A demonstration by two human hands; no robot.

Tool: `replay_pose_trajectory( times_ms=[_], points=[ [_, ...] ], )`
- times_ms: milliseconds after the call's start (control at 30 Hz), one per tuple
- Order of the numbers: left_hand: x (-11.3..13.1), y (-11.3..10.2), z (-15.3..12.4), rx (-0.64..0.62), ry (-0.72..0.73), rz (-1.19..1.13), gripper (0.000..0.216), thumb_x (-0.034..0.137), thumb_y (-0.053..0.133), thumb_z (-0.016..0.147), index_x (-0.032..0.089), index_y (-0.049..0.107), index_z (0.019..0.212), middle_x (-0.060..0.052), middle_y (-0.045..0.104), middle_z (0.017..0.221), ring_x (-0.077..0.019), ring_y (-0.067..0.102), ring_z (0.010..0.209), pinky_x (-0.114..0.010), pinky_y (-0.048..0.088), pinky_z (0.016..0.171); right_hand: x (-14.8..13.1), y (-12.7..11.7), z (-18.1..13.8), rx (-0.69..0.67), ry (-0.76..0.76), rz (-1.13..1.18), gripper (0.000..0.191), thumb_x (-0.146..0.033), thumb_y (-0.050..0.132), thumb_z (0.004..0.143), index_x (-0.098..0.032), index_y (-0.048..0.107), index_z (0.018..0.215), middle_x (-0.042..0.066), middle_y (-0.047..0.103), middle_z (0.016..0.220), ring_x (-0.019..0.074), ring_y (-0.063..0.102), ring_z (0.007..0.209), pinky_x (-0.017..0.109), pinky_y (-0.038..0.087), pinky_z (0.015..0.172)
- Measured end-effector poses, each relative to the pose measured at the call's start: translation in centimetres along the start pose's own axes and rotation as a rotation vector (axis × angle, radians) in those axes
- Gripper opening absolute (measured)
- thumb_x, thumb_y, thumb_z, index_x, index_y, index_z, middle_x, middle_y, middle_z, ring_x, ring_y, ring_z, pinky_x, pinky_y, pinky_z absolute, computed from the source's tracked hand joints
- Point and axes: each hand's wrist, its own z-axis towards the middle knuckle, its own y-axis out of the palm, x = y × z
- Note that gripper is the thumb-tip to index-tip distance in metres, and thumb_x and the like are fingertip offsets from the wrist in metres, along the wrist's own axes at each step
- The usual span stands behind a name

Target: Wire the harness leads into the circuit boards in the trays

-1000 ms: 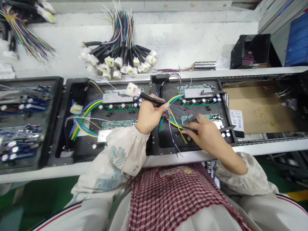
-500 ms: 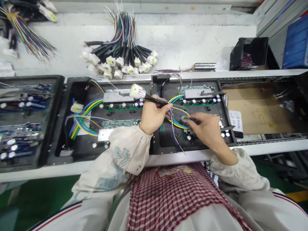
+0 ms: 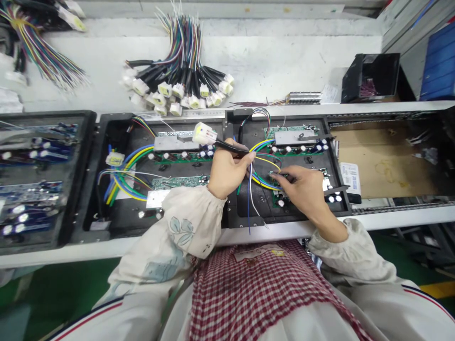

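Our left grip [image 3: 227,173] pinches the black-sleeved harness [image 3: 229,147] above the left wall of the black tray [image 3: 235,215] (presumably so its loose wires [image 3: 249,213] fan free); our right grip [image 3: 300,189] pinches the yellow wire [image 3: 268,161] over the tray. Behind it lie more harnesses [image 3: 186,78].

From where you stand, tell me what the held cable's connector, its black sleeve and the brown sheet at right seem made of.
Connector: probably moulded plastic; white, smooth, crisp-edged.
Black sleeve: likely rubber or soft plastic, by its smooth, faintly shiny surface; which, I can't tell.
Brown sheet: probably cardboard, flat, tan and mostly matte.
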Motion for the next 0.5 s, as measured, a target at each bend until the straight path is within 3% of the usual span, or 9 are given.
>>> replay_pose_trajectory(
  times_ms=[500],
  points=[
    [-0.18,-0.13,0.02,-0.001,0.011,0.011,0.02,0.014,0.066,0.07,0.018,0.047,0.073,0.006,0.053,0.058,-0.0102,0.056,0.039,-0.02,0.049,0.033,-0.14,-0.04,-0.13,-0.005,0.007,-0.004,0.01,-0.028,0.07,0.076,-0.019,0.071,0.074,0.0,0.068,0.063,0.0121,0.057,0.048,0.024,0.038,0.048]
  ],
)
